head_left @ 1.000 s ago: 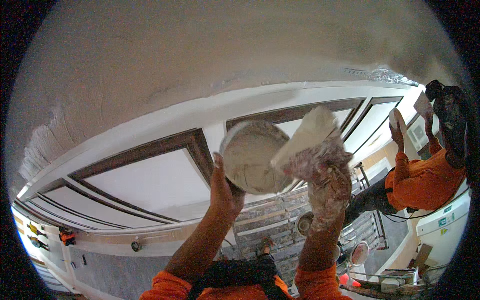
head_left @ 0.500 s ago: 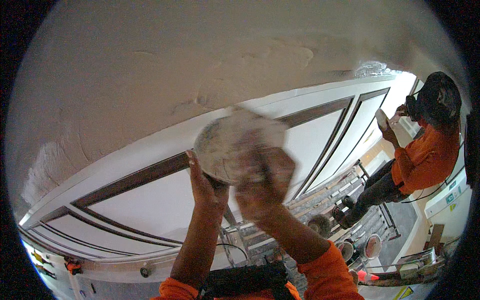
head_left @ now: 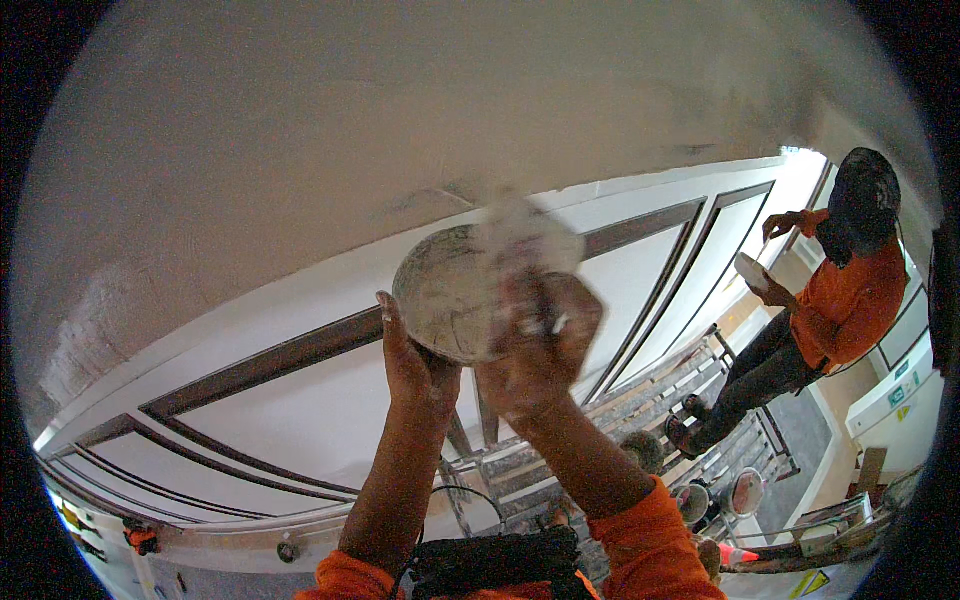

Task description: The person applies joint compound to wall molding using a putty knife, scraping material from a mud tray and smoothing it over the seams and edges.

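Observation:
My left hand point(head_left: 412, 362) holds a round, shallow bowl point(head_left: 440, 300) up from below and at its side, thumb along the left rim. Its inner face is smeared with pale plaster. Over the bowl's right side, my right hand point(head_left: 550, 335) is closed round a flat, plaster-coated scraper point(head_left: 535, 240). Motion smears the blade, so its exact shape and whether it touches the bowl cannot be told. Above both hands spreads a brownish plastered ceiling point(head_left: 400, 140) with a rough, paler patch at the left.
White wall panels point(head_left: 300, 410) with dark trim run behind the bowl. At right, a co-worker point(head_left: 850, 290) in orange stands on slatted planks point(head_left: 600, 410), holding a pale pan point(head_left: 752, 272). Buckets point(head_left: 745, 492) and an orange cone point(head_left: 738, 554) sit lower right.
The scraper has shifted slightly up and right over the bowl. The ridged plaster seen overhead before no longer shows there. The co-worker's one hand has lifted away from their pan.

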The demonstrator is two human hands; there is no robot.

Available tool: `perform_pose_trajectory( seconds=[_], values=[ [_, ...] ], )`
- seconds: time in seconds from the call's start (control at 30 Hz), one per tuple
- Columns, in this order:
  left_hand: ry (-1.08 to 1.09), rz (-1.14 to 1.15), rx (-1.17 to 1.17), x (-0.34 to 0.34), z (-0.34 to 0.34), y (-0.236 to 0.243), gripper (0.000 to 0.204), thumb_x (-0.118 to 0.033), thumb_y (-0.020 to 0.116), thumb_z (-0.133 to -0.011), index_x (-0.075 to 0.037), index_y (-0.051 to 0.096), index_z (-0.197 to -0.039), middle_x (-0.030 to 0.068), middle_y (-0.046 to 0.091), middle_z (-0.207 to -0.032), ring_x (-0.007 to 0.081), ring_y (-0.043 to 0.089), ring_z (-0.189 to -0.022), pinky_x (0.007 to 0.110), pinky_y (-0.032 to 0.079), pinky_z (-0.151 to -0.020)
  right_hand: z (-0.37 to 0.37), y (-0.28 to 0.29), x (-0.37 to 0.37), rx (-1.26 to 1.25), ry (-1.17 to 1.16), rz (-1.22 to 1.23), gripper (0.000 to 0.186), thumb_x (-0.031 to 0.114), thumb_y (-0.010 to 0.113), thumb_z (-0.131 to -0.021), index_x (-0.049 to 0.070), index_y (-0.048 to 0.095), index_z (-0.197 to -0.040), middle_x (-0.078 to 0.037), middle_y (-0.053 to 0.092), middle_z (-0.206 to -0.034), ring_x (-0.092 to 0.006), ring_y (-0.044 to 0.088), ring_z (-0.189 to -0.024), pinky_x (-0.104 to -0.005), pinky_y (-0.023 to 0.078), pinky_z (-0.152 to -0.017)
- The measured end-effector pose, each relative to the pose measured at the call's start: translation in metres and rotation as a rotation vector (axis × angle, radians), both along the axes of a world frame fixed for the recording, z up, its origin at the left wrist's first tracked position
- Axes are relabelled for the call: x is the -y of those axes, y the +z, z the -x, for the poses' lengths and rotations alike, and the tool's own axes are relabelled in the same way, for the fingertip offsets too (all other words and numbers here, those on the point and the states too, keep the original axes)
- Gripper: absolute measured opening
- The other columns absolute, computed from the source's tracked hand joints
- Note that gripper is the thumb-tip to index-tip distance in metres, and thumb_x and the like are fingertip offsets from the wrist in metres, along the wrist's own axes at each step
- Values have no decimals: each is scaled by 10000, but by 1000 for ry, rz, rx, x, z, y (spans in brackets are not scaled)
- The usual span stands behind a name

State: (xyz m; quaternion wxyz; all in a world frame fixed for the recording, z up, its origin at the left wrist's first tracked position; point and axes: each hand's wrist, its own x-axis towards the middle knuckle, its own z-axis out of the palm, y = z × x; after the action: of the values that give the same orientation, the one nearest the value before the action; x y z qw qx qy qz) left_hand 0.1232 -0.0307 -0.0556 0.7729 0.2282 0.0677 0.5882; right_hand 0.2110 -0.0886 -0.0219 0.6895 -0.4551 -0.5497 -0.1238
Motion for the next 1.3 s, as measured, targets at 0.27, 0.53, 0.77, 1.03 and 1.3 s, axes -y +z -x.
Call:
perform_pose_trajectory(
  seconds=[0.27,0.53,0.77,1.03,1.3],
  values=[
    [-695,237,1171,-2,36,-1,640,-521,367,-926,-27,339,-1332,163,394,-1352,316,370,-1258,465,289,-1057,66,3,-31,332,-345,-223,427,273,597,-807,139,526,-1206,-170,455,-1302,-391,455,-1096,-578,325,-905],
    [67,6,-116,20,52,2,721,-562,440,-883,-18,314,-1340,172,386,-1342,320,378,-1245,471,294,-1051,4,59,3,50,-616,-137,507,21,437,-759,-52,454,-1261,-245,499,-1085,-380,447,-1026,-488,345,-917],
    [35,-30,-55,16,58,14,712,-563,419,-891,-19,319,-1339,175,391,-1341,324,392,-1234,463,309,-1044,76,8,-21,414,-320,-121,392,167,610,-757,102,532,-1135,-184,421,-1273,-374,353,-1203,-550,281,-934],
    [57,18,-78,13,73,-2,714,-571,415,-888,-14,338,-1328,176,421,-1317,326,412,-1214,465,322,-1035,10,30,-27,439,-401,-262,438,93,549,-798,13,505,-1226,-192,365,-1298,-374,414,-1124,-452,397,-851],
    [36,-41,-22,23,65,2,655,-539,441,-892,-53,366,-1325,130,427,-1330,303,412,-1216,477,326,-1028,82,-32,-11,274,-16,4,511,282,609,-805,106,493,-1270,-149,445,-1298,-326,384,-1205,-479,302,-974]
  ],
)
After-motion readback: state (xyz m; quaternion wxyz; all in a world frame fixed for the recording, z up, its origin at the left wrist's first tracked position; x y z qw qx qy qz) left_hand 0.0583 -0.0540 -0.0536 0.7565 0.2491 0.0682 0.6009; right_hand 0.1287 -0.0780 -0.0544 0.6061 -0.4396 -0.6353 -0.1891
